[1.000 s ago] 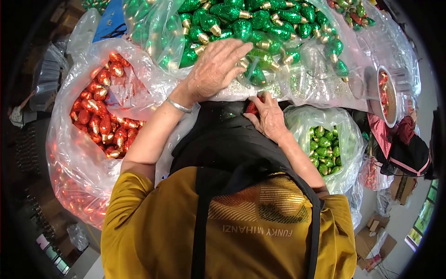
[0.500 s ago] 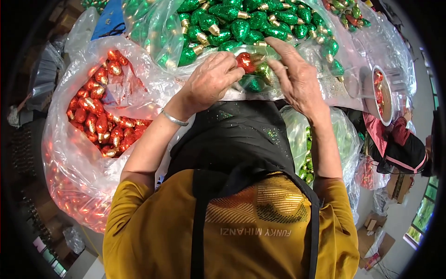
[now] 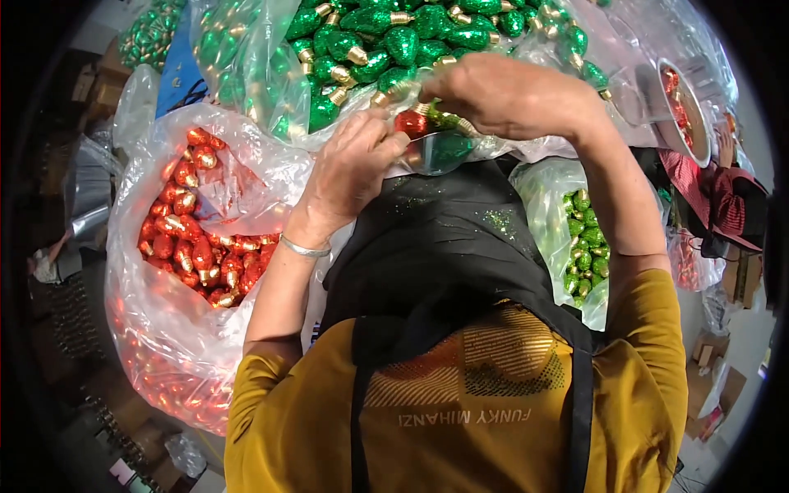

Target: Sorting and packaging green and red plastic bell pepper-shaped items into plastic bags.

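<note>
Light-bulb-shaped glitter ornaments lie in a small clear plastic bag at the table's near edge. Among them I make out a red ornament, a light green ornament and a dark green ornament with gold caps. My left hand, wearing a silver bangle, is closed with its fingertips pinching the left edge of the bag. Over the bag's top comes my right hand, bent inward and smeared by motion; its fingertips are too blurred to show whether they hold anything.
Dark green ornaments are heaped on plastic sheeting at the far side. A big bag of red ornaments stands left, light green ornaments in a bag right. Farther right are a white-rimmed clear tub and another person.
My right hand has swung inward and to the left over the small bag, its fingers now pointing left. My left hand stays at the bag's left edge. The view has shifted slightly.
</note>
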Tool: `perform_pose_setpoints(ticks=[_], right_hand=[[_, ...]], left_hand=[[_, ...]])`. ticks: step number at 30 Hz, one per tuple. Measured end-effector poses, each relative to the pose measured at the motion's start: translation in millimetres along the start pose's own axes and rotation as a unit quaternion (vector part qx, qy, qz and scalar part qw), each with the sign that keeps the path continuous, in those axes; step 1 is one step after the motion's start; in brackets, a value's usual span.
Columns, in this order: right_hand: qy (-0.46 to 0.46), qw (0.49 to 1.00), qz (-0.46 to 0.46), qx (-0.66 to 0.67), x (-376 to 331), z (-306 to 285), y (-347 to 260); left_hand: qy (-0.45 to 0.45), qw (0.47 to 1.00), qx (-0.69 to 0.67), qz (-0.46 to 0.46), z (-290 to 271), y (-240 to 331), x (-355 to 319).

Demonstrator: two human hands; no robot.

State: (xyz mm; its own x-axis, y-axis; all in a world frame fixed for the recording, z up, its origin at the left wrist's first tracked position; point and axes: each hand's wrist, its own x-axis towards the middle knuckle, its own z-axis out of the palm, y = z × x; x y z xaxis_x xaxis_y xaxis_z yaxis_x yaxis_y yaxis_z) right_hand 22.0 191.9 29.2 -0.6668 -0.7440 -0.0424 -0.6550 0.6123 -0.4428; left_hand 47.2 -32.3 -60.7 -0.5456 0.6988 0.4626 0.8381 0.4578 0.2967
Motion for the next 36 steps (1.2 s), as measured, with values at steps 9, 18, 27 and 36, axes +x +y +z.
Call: perform_pose_setpoints(ticks=[9,18,27,36], right_hand=[[-0.170,0.972,0.043,0.158,53.7,58.9,55.4],[0.370,0.887,0.019,0.275,-50.7,27.4,24.8],[0.464,0.553,0.650,0.238,-390.8,244.6,145.8],[0.018,0.661,0.729,0.180,-360.4,403.0,136.0]], left_hand=[[0.000,1.000,-0.018,0.020,-6.6,-18.1,13.5],[-0.048,0.999,-0.006,-0.016,-19.0,-32.1,4.5],[-0.005,0.998,0.058,-0.026,-7.0,13.1,37.5],[-0.178,0.979,0.091,0.039,-1.7,14.0,43.6]])
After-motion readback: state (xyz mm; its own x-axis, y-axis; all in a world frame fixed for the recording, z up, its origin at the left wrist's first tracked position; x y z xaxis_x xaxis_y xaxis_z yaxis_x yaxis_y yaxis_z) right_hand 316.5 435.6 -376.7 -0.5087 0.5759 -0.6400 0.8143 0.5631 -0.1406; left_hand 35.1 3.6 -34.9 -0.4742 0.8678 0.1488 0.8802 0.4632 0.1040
